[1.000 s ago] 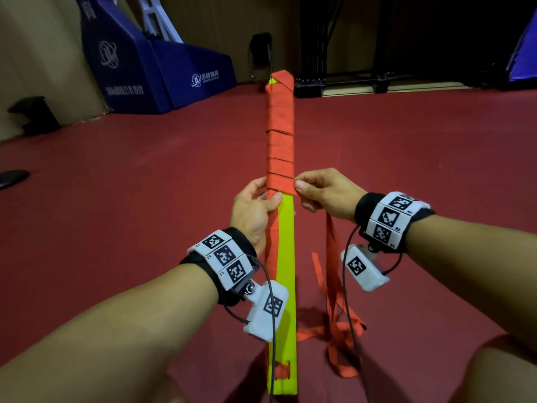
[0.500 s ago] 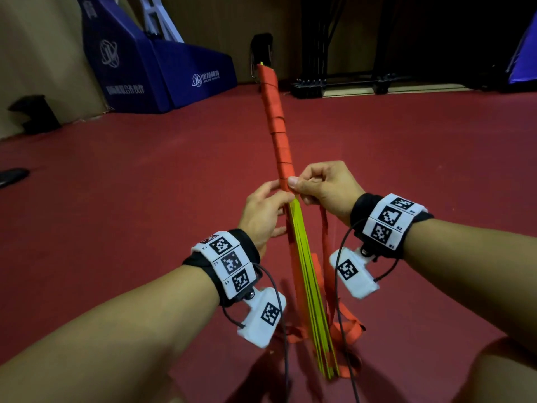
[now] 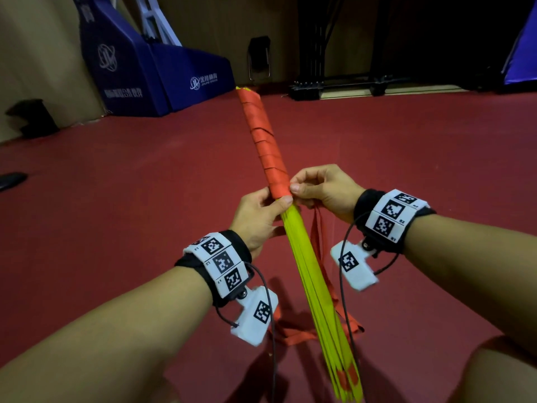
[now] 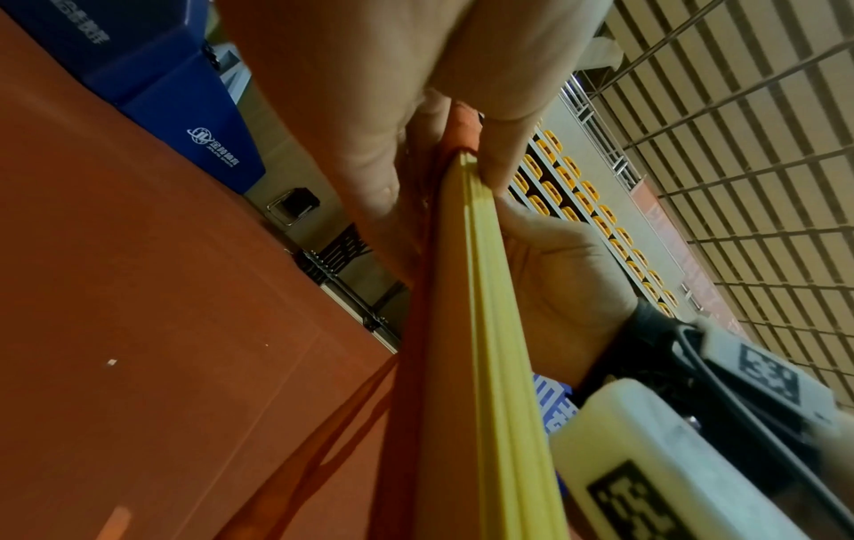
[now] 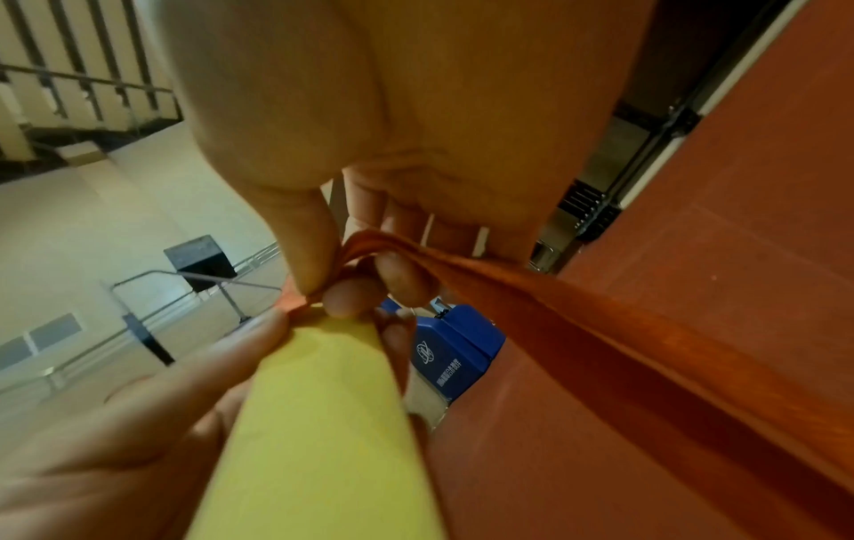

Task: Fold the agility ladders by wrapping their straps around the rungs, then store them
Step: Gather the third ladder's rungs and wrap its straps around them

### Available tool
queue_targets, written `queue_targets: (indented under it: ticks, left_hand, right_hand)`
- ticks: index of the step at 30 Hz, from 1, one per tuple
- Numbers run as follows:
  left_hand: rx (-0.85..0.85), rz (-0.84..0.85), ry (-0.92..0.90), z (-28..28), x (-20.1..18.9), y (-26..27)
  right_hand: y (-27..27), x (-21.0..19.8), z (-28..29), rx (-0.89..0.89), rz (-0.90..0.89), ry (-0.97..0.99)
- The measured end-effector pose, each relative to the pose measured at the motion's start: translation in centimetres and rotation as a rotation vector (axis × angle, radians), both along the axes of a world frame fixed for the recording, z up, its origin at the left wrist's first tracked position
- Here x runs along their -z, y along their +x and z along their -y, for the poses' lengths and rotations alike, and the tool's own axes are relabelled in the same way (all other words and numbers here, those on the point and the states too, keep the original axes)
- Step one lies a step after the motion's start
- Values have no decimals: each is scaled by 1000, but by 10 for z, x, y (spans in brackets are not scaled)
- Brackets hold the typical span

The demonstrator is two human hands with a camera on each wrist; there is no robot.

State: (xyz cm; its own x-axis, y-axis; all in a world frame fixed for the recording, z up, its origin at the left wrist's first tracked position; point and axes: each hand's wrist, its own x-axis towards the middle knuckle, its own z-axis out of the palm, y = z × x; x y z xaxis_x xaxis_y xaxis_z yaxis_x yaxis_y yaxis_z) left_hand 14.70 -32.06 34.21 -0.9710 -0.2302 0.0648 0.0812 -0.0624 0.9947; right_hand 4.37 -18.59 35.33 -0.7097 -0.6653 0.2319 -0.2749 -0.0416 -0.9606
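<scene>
A person's two bare hands hold a bundle of yellow rungs (image 3: 308, 257) out in front of them, above a dark red floor (image 3: 116, 199). The bundle slants away from the viewer, its far end higher and its near end fanning apart close to the floor. An orange strap (image 3: 266, 141) is wound in overlapping turns around the far half of the bundle, from the tip down to the hands; the near half is bare yellow. The left hand (image 3: 257, 216) grips the bundle just below the last turn, thumb pressed on top and fingers curled underneath. The right hand (image 3: 322, 190) is on the other side, touching the bundle at the same spot, and pinches the strap between thumb and curled fingers; the right wrist view shows the strap bunched in that pinch. From there loose strap hangs down beside the rungs and lies in loops on the floor under the near end. Each wrist wears a black band with white marker tiles and a small white camera. Blue padded blocks (image 3: 151, 68) stand against the far wall.
</scene>
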Motion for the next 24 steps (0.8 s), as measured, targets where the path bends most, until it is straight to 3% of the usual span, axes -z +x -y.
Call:
queue_targets:
  ticks: [5,15,21,24]
  left_hand:
    - [-22,13,40,2,-1,-1]
    - [-67,-26,93,5,2,-5]
    - [-166,-75,190,6,5,-8]
    - [-165,-67,149,5,8,-8]
  right_hand:
    - [-9,4,-6,80,-99,136]
    - [-5,1,-8,55,-60,170]
    - [-1,2,-2,61,-73,130]
    - [1,2,2,92,-92,66]
